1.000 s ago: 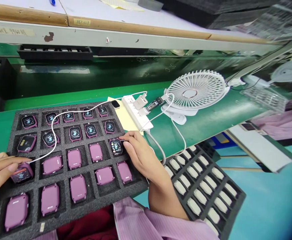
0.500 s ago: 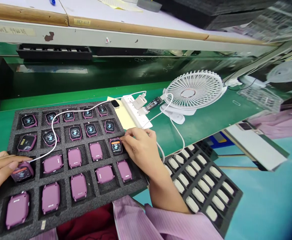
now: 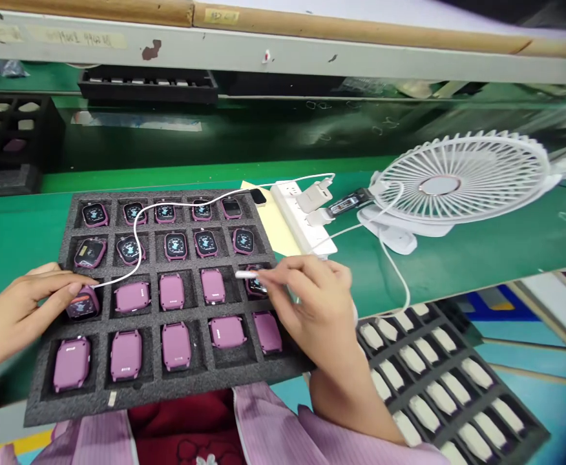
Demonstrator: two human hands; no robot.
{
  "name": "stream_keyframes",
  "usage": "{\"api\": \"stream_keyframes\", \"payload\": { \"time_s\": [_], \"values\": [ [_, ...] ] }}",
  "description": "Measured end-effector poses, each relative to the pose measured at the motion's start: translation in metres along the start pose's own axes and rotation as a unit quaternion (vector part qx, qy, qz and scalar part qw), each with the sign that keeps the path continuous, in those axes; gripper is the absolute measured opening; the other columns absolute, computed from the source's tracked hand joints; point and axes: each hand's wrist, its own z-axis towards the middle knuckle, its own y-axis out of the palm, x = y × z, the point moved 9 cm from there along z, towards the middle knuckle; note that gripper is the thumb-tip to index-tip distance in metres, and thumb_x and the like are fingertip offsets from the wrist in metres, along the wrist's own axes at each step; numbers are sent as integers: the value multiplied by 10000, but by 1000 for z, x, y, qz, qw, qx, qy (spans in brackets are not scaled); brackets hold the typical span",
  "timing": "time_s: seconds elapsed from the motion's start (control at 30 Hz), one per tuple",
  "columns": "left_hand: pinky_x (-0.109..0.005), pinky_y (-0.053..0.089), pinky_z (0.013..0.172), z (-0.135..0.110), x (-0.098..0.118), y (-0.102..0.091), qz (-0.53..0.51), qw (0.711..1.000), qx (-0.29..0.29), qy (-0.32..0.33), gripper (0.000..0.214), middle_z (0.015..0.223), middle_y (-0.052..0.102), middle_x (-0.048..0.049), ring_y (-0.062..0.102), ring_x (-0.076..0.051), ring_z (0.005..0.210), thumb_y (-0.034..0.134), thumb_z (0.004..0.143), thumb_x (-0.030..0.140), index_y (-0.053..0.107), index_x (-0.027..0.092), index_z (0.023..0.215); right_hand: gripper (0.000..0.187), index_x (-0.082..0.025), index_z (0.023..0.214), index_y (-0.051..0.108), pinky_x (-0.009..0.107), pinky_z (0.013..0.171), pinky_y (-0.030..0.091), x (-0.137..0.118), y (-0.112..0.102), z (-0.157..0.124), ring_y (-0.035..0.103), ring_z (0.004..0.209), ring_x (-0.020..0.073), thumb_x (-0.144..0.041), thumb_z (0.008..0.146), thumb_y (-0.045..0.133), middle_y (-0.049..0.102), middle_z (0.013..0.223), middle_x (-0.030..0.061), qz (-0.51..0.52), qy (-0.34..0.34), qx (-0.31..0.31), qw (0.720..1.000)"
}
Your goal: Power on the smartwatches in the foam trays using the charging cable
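Observation:
A black foam tray (image 3: 167, 395) holds rows of purple smartwatches, the upper ones face up with lit screens and the lower ones face down. My left hand (image 3: 35, 303) grips a smartwatch (image 3: 83, 303) in the tray's left cell, where a white charging cable (image 3: 140, 255) ends. My right hand (image 3: 312, 303) pinches a small white stick-like piece (image 3: 247, 274) just above a face-up smartwatch (image 3: 256, 284). That watch is partly hidden by my fingers.
Beyond the tray stand a white power strip (image 3: 302, 216) with plugged-in adapters and a white clip fan (image 3: 457, 184) on the green bench mat (image 3: 481, 252). A second foam tray (image 3: 438, 387) of white pieces lies at lower right, past my right arm.
My view has swung left, so everything sits further right. My right hand has gone from touching the watch to holding the white piece above it. My left hand stays on its watch.

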Motion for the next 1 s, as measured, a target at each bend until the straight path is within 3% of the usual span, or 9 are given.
{"api": "stream_keyframes", "payload": {
  "time_s": [0.13, 0.2, 0.67, 0.83, 1.0],
  "values": [
    [-316, 476, 844, -2, 0, 3, -5, 999, -20, -32, 375, 1035, 755, 2, 624, -191, 904, 416, 1003, 429, 740, 258, 1084, 311, -192, 959, 664, 366, 820, 306, -25, 26, -3, 578, 785, 184, -193, 1101, 387, 625, 863, 42, 82, -80, -116, 987],
    [-332, 469, 875, -3, 0, 5, -16, 998, -28, -47, 398, 1060, 751, -5, 614, -200, 932, 402, 1010, 451, 734, 246, 1086, 332, -173, 997, 666, 369, 843, 309, -30, 33, -4, 567, 781, 187, -197, 1110, 355, 627, 853, 50, 76, -95, -138, 983],
    [-354, 452, 877, -5, -1, 9, -26, 999, -24, -40, 479, 1076, 740, -14, 590, -208, 935, 361, 1018, 537, 726, 230, 1060, 343, -170, 928, 706, 409, 925, 291, -27, 29, -3, 583, 740, 179, -128, 1075, 399, 656, 841, 42, 15, -112, -134, 984],
    [-344, 446, 861, -5, -1, 10, -36, 999, -20, -34, 451, 1057, 741, -8, 579, -213, 920, 376, 1012, 522, 729, 244, 1053, 311, -145, 1016, 708, 413, 931, 295, -31, 33, -3, 599, 779, 199, -169, 1085, 406, 642, 847, 58, -2, -134, -142, 981],
    [-329, 445, 846, -5, -3, 10, -44, 999, -9, -27, 420, 1033, 741, 7, 580, -218, 913, 399, 999, 525, 726, 261, 1025, 356, -176, 883, 677, 412, 938, 282, -35, 27, 1, 575, 734, 172, -196, 1102, 397, 624, 804, 21, 32, -132, -116, 984]
  ]
}}
